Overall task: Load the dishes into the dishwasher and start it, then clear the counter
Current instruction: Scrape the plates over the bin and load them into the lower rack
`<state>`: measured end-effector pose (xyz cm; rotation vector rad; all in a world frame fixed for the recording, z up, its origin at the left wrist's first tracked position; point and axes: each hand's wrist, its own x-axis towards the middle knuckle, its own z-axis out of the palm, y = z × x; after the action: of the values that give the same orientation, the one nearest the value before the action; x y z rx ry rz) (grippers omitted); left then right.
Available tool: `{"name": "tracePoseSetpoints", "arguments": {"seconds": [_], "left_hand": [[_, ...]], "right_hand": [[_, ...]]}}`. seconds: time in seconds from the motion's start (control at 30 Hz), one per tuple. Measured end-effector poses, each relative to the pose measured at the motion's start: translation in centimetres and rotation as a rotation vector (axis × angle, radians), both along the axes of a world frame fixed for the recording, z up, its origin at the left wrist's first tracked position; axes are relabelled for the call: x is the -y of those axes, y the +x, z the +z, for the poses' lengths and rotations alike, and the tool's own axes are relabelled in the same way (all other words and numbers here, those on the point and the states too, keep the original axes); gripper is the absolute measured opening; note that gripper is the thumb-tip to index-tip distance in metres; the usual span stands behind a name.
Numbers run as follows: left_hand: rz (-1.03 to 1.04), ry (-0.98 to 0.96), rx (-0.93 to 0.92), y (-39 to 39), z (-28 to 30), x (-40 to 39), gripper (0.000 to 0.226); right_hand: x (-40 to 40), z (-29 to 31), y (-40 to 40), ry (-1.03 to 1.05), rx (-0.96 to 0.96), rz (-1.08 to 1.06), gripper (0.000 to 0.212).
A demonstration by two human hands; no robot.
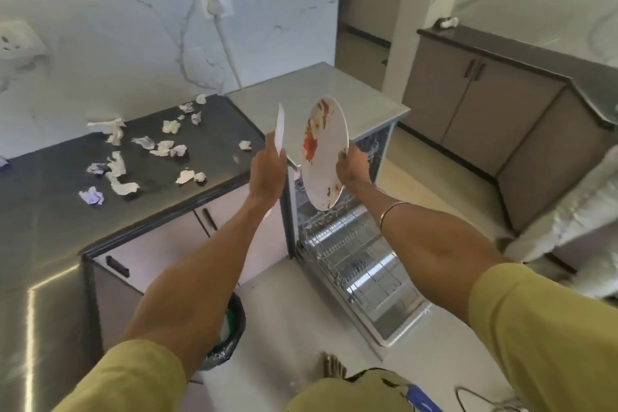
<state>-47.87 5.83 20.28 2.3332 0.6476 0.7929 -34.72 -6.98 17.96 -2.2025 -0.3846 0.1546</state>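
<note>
The person holds two plates up over the open dishwasher (351, 244). The right hand (352, 167) grips a flowered plate (322, 154) by its edge, with the fingers curled round the rim. The left hand (267, 170) pinches a plain white plate (280, 127) by its low edge. That plate is seen edge-on, so it looks very thin.

Both plates stand up on their edges, not flat. I think this is so they can slide down between the wires of the lower rack (347, 257), which is pulled out over the open door just below the flowered plate. The plates are a little apart, so they do not bump.

Left of the dishwasher is a dark counter (50, 211). Many crumpled bits of paper (117, 164) lie on it, so the clearing is not done yet. Below the counter, near the dishwasher, stands a bin with a black bag (230, 331). Behind the dishwasher is a white marble wall with a plug in a socket (215, 3). Right of the dishwasher, across the floor, are more grey cupboards (468, 100).
</note>
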Motion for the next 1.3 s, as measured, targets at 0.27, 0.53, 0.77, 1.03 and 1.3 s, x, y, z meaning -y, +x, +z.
{"name": "tracePoseSetpoints", "arguments": {"seconds": [0.27,0.53,0.77,1.03,1.3], "left_hand": [[-0.135,-0.171,-0.044,1.0,-4.2,7.6,0.041],[-0.253,-0.312,-0.093,4.3,-6.9,16.3,0.047],[-0.224,-0.306,-0.150,10.0,-9.7,23.7,0.040],[-0.181,-0.248,-0.176,16.8,-12.2,28.6,0.040],[-0.093,-0.244,-0.231,22.9,-14.4,29.6,0.045]], "right_hand": [[8.6,-3.0,-1.3,-0.065,-0.016,-0.095,0.038],[16.6,-4.5,1.6,-0.073,-0.067,-0.128,0.041],[24.5,-6.2,6.7,-0.097,-0.137,-0.128,0.039],[31.5,-6.7,12.1,-0.087,-0.168,-0.112,0.037],[33.5,-8.6,18.1,-0.186,-0.185,-0.127,0.036]]}}
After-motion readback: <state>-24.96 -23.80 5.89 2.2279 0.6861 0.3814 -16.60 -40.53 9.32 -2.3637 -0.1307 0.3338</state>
